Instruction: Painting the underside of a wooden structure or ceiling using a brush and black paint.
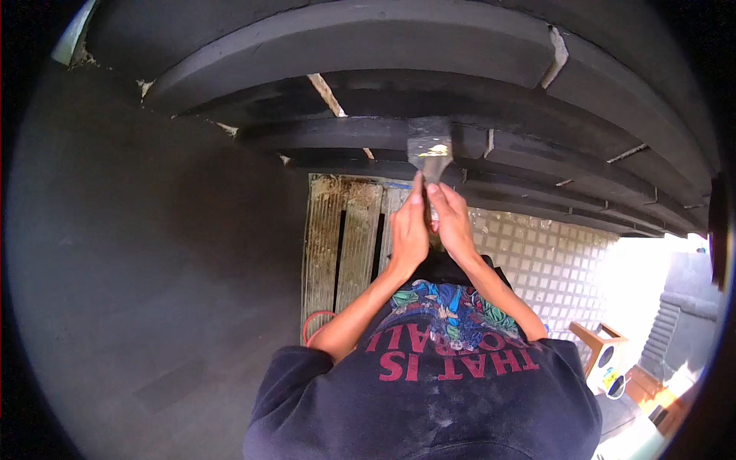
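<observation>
Below matte, dark ledges (383,44), left hand (409,231) and right hand (454,224) — fingers pressed close — clasp a flat, flared, shiny-faced tool (432,156).

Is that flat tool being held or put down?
Held: the flat tool has its handle between the left hand and right hand.

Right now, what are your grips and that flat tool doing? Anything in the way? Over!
Left grip, right grip: both on flat tool. Head at dark ledge, contact unclear. Nothing seen blocking it.
</observation>
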Available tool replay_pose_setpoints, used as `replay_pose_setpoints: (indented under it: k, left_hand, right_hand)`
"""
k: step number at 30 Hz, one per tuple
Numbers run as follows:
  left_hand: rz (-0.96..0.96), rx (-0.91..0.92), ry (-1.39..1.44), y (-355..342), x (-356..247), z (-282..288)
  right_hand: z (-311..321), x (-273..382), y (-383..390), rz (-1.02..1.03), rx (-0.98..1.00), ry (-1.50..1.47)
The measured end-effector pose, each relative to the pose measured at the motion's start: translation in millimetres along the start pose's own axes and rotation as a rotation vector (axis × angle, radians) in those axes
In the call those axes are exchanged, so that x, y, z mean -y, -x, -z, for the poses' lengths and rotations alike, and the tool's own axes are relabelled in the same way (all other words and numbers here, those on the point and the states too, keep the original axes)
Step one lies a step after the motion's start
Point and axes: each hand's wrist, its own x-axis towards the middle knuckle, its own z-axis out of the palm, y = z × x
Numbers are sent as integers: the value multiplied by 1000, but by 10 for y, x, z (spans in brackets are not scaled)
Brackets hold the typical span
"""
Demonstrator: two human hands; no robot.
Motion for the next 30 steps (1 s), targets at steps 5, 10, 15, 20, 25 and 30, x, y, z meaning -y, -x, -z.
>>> replay_pose_setpoints:
  k: [5,10,15,20,25,30]
  left_hand:
    - [-10,-373,81,-59,516,417]
    - [351,-184,725,-716,931,301]
    - [424,-80,1124,-1046,622,293]
    - [447,-155,1029,-991,581,345]
    - [358,-6,1133,-1038,637,493]
    - [325,95,1098,-980,604,466]
  right_hand:
    - [-139,137,-111,-11,112,-280]
    - [26,270,-261,-136,52,-653]
    - [514,346,-79,-81,-137,-763]
    - [768,512,155,98,-502,-561]
    - [622,331,103,231,-614,-521]
    - [72,181,-109,50,-383,-491]
